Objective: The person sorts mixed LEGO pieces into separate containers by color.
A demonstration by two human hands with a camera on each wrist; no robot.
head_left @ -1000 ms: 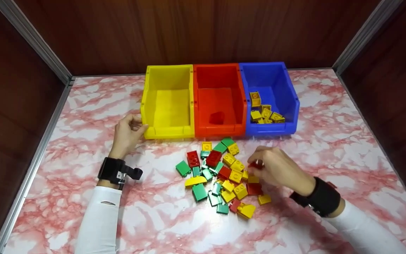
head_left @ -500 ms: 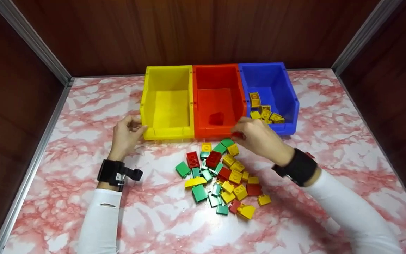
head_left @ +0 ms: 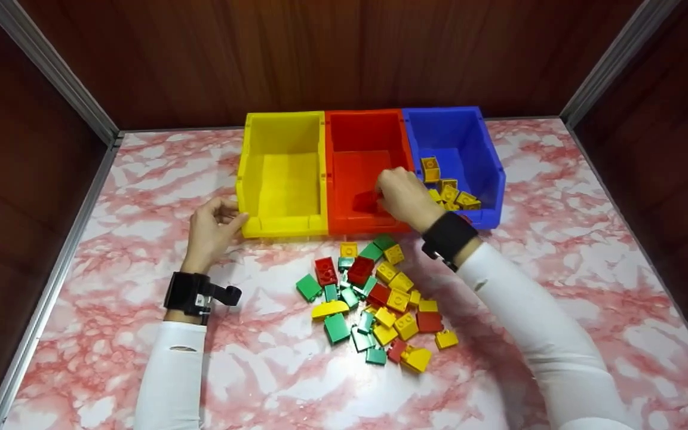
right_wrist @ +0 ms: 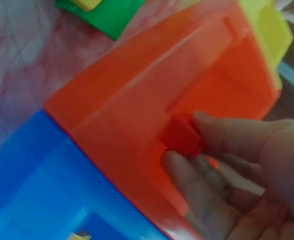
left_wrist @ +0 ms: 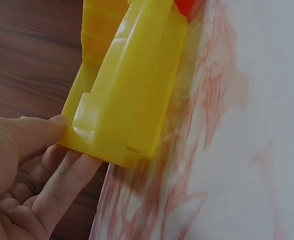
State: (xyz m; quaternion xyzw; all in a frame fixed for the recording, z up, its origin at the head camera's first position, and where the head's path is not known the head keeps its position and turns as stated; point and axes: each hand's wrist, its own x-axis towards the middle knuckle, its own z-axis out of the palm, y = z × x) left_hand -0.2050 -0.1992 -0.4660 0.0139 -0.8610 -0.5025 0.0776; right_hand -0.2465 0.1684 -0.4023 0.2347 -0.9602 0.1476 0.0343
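My right hand (head_left: 407, 197) is over the front part of the red bin (head_left: 359, 224). In the right wrist view its thumb and fingertips pinch a small red toy brick (right_wrist: 181, 135) inside that bin. At the left, my left hand (head_left: 209, 233) holds the front left corner of the yellow bin (head_left: 284, 226), thumb against the wall and fingers beneath it in the left wrist view. A mixed pile of green, yellow and red bricks lies in front of the bins, among them a green brick (head_left: 337, 328) and a yellow one (head_left: 417, 358).
The blue bin (head_left: 493, 179) stands at the right of the row, with several yellow bricks (head_left: 430, 169) in it. All three bins sit side by side near the dark wood back wall (head_left: 344, 54). Metal-framed side panels flank the marbled table (head_left: 105, 269).
My right hand has carried the red brick from the pile's right side, up and leftward, into the red bin. The left hand stays at the yellow bin's corner.
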